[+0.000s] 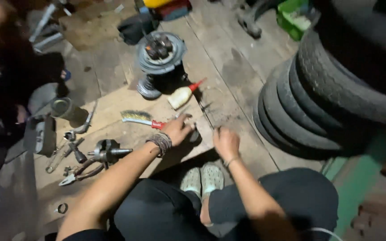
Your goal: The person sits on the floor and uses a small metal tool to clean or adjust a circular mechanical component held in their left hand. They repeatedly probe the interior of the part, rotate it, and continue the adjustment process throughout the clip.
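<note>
I crouch over a wooden board on the floor. My left hand, with a braided band on its wrist, reaches onto the board's near right corner. Its fingers curl around a small dark part, just past the red handle end of a wire brush. My right hand hovers close by to the right, fingers bent down towards the floor. Blur hides whether it pinches anything. My light shoes show beneath both hands.
A round engine part and a pale bottle with a red nozzle lie beyond the hands. A crankshaft, pliers and small tools lie at left. Stacked tyres stand at right. Another person sits at far left.
</note>
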